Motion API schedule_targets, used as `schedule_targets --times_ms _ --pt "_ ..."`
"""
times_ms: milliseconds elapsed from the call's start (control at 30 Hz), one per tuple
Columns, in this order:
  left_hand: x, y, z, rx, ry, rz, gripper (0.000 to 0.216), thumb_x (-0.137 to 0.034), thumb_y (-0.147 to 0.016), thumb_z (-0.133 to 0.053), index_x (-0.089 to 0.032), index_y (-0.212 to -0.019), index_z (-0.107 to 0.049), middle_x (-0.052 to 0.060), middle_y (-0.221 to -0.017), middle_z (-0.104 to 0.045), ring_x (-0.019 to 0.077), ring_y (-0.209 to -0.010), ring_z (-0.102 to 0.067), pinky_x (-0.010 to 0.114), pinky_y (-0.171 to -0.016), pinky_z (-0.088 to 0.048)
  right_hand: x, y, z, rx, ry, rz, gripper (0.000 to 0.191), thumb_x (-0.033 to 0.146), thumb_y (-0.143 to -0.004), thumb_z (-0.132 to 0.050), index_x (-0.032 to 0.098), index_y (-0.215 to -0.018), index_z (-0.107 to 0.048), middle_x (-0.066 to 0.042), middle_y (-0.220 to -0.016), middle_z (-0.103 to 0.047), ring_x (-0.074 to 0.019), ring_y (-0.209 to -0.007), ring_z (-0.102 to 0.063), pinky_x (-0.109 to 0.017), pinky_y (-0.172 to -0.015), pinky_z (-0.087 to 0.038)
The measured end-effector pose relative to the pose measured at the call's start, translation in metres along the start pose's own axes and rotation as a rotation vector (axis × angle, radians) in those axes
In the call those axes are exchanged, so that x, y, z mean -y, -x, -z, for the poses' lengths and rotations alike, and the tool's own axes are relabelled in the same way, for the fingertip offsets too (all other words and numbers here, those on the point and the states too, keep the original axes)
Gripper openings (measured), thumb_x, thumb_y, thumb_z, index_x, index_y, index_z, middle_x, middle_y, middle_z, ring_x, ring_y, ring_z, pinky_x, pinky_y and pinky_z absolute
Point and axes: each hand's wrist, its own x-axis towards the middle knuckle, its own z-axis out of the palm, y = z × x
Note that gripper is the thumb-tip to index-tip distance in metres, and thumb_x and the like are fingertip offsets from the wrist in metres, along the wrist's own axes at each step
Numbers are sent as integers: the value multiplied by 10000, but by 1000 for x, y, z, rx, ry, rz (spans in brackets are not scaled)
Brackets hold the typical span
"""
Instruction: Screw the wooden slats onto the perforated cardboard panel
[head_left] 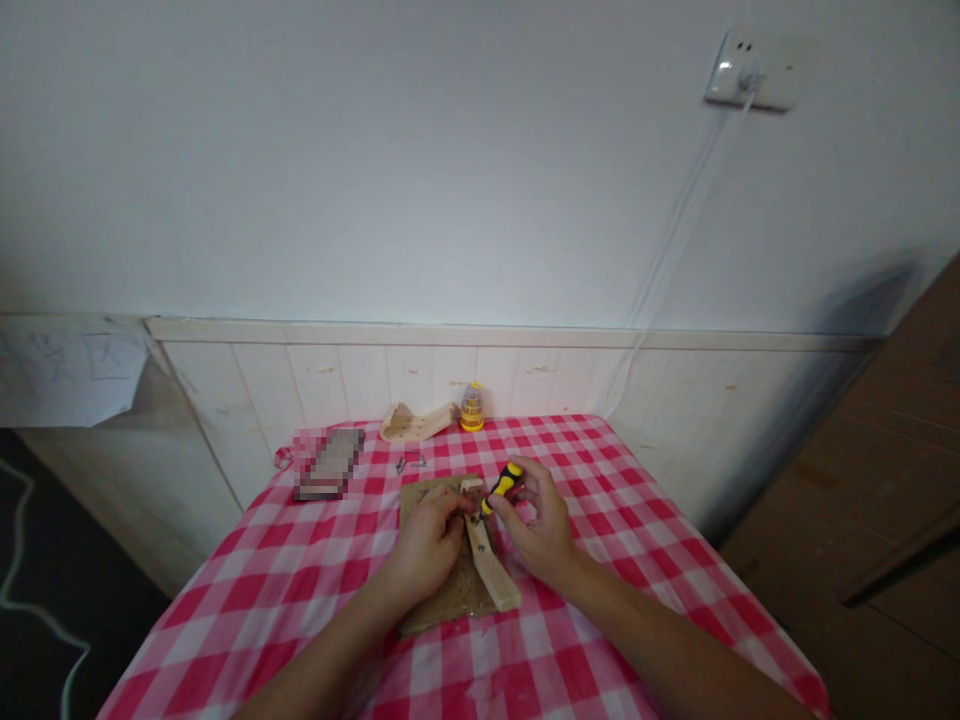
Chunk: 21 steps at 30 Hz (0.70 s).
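My left hand (429, 540) is closed over the upper end of a pale wooden strip (491, 570) that lies on a brown board (450, 590). My right hand (536, 525) grips a yellow-and-black screwdriver (502, 487), whose tip points down at the wood beside my left fingers. Both hands sit near the middle of a table with a red-and-white checked cloth (300, 570).
At the table's back edge lie a curved wooden piece (416, 422), a small yellow container (472, 407) and a blurred dark flat object (328, 463). Small metal parts (410, 463) lie behind the board. A cable hangs from a wall socket (754, 72).
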Motion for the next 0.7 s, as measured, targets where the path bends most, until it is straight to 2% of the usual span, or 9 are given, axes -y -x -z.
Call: schedule_targets --times_ms 200,367,700 --pt "0 1 0 -12 21 -7 284 8 -798 -485 -183 -865 -684 67 -937 -692 239 -935 -644 379 -853 -496 5 1 4 15 28 6 444 227 -928 -670 254 -1349 -528 -50 -1001 -706 -191 -814 -697 -324 -735 -609" --pt "-1 3 0 27 108 -42 259 -25 -812 -515 -190 -779 -712 56 -899 -665 222 -922 -643 364 -856 -493 10 0 5 27 1 7 436 237 -942 -654 248 -1356 -517 -50 -985 -690 -188 -802 -689 -308 -709 -604" --pt "-2 3 0 92 129 -71 352 -3 -788 -506 -207 -737 -788 55 -885 -645 207 -915 -631 344 -836 -493 11 3 5 101 -42 -10 449 259 -976 -613 259 -1410 -497 -61 -1022 -695 -189 -823 -691 -319 -739 -598"
